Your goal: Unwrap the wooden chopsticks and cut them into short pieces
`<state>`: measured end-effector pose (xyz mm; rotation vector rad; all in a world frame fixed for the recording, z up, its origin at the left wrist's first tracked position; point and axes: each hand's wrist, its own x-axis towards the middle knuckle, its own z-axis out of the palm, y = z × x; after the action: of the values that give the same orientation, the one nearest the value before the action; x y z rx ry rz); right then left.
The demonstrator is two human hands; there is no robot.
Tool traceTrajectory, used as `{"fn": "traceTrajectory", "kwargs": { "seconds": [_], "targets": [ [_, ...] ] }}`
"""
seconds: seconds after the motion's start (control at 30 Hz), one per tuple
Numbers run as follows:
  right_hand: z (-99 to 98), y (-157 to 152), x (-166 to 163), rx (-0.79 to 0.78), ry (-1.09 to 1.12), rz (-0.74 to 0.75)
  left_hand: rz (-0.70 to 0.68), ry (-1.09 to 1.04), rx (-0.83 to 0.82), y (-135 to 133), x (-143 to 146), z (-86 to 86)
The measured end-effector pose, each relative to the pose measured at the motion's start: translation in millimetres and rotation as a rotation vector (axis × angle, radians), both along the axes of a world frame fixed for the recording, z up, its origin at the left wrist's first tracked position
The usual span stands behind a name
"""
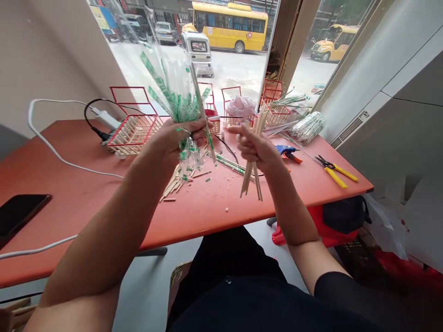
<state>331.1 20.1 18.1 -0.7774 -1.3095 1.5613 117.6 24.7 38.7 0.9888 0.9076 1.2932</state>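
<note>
My left hand (188, 136) is closed around a bunch of clear plastic chopstick wrappers (173, 92) with green print, fanned upward above the table. One wrapped chopstick pair (199, 99) slants up beside them near the fingertips. In my right hand (256, 145) is a bundle of bare wooden chopsticks (246, 180), poking out above and below the fist. That hand's index finger points left toward the wrappers, apart from them. Below, short cut stick pieces (173, 186) lie on the red table, and wrapped chopsticks (230, 163) rest between the hands.
A stick basket with red edging (133, 133) stands at left, more red-edged baskets (275, 108) at the back. Yellow-handled pliers (335, 173), a blue glue gun (286, 150) and a bag of wrapped chopsticks (308, 127) lie right. A phone (22, 212) and white cable (72, 163) lie left.
</note>
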Motion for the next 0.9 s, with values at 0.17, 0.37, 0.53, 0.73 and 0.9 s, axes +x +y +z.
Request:
{"fn": "traceTrajectory", "kwargs": {
  "seconds": [0.17,0.37,0.53,0.73,0.9],
  "targets": [
    [-22.1,-15.1,-29.5,0.137,-0.197,0.1,0.015,-0.105,-0.159,-8.1,7.9,21.3],
    [-30.6,-19.1,-37.3,0.163,-0.257,0.226,0.206,-0.096,-0.051,2.0,-0.1,17.0],
    [-33.7,-21.3,-44.3,0.096,-0.237,0.176,0.22,-0.126,0.017,2.2,8.5,-3.0],
    [-34.7,-18.1,-47.0,0.006,-0.141,0.107,0.206,-0.184,-0.049,-17.0,34.0,-26.4],
    [-25.7,-8.6,-27.9,0.054,-0.22,0.153,0.266,-0.139,-0.006,-30.5,18.5,-39.1]
  ]
}}
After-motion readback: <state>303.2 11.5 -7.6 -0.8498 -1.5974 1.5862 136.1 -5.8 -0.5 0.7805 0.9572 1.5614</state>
